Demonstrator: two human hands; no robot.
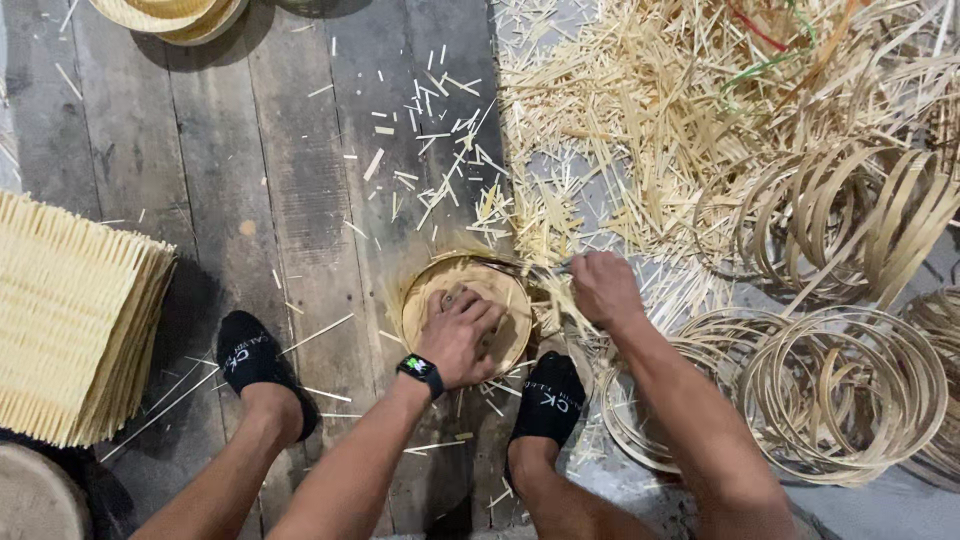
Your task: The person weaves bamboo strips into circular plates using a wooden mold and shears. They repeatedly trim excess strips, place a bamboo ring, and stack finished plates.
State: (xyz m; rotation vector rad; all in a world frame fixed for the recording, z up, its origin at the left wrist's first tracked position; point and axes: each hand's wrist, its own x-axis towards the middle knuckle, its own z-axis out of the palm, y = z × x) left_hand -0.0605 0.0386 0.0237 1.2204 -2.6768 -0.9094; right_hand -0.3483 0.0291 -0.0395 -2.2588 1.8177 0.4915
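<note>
L hand pressed flat on round bamboo tray, R hand fisted on cutter at tray's right rim.

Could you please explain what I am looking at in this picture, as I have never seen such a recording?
This is one view from a camera worn on a person's head, looking down at their own arms and socked feet. The left hand, with a wrist watch, presses on a round woven tray on the plank floor. The right hand grips a thin tool at the tray's rim; what kind is unclear. Around lie bamboo offcuts, bamboo hoops and a stack of woven mats.
</note>
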